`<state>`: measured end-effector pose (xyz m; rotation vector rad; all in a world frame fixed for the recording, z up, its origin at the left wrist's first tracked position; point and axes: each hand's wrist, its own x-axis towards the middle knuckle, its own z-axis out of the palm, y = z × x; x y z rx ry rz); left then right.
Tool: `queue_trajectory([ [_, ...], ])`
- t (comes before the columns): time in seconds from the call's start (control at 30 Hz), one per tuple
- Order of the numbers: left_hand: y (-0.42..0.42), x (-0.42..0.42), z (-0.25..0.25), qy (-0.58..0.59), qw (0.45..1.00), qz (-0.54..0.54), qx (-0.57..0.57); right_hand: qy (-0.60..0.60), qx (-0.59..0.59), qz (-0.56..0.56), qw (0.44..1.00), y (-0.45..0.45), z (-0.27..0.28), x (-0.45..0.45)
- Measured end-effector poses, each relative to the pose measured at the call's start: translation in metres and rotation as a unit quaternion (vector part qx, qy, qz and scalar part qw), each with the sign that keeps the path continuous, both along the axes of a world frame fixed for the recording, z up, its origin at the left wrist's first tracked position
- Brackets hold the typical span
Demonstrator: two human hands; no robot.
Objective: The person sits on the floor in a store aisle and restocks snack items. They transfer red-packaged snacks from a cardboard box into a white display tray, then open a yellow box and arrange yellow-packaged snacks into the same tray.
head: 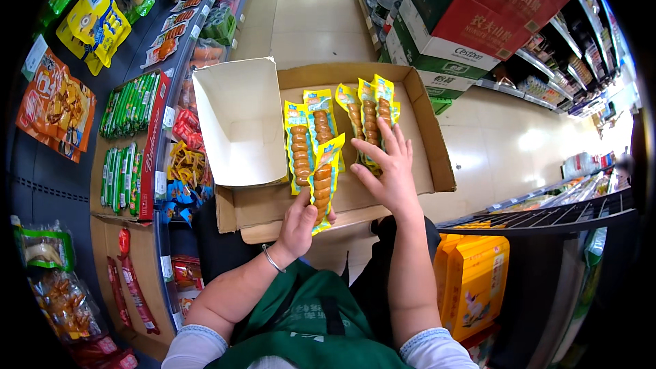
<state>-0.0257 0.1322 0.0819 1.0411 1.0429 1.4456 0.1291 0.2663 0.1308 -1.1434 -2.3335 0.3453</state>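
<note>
My left hand grips the lower end of a yellow-edged packet of brown meatballs in a row, held upright and tilted slightly right. Behind it, two similar packets lie side by side against a white open-topped box. My right hand is spread with its fingers apart over a second group of these packets. Its fingertips are close to their lower ends; whether they touch, I cannot tell. Both groups lie in a shallow brown cardboard tray before me.
On the left, a shelf holds a red-fronted box of green-wrapped sticks and red-wrapped sausages. Stacked drink cartons stand beyond the tray at right. A wire rack and yellow packages are near my right arm. Tiled floor runs ahead.
</note>
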Motion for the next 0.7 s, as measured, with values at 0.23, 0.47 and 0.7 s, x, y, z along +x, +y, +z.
queue_trajectory([
  [0.23,-0.012,0.014,0.001,0.045,0.993,-0.019,0.110,0.007,0.051,0.169,0.984,-0.029,0.000,-0.036],
  [0.47,-0.013,0.012,0.000,0.006,0.994,-0.041,0.102,-0.073,0.062,0.148,0.984,-0.027,-0.011,-0.041],
  [0.7,-0.012,0.011,0.000,-0.005,0.993,-0.049,0.105,-0.032,0.084,0.177,0.980,-0.032,-0.013,-0.047],
])
